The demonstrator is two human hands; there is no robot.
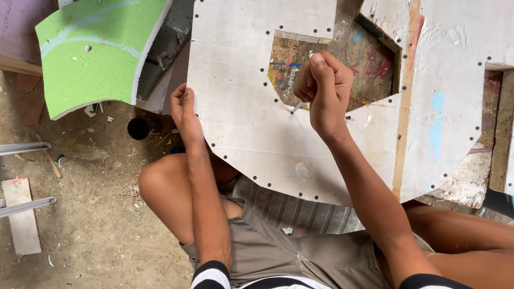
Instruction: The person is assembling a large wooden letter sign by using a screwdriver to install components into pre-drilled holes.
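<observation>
At the inner curved edge of the white cut-out board (251, 107), the right hand (324, 88) is clenched around a thin white tool (297, 107), tip pressed near a row of dark dots. The left hand (184, 109) grips the board's left edge, fingers curled over it. The board lies across the person's knees and a paint-stained counter (369, 59). It looks light, stiff and thin, likely to flex or snap at the narrow arms, so best held at its broad edges. A green foam panel (91, 53) lies beyond, over the dusty floor (91, 214).

One white curved board (241, 107), one green foam panel (91, 53), one thin tool (297, 107), one black cup (138, 128), two hands: left hand (184, 109) and right hand (324, 88).
</observation>
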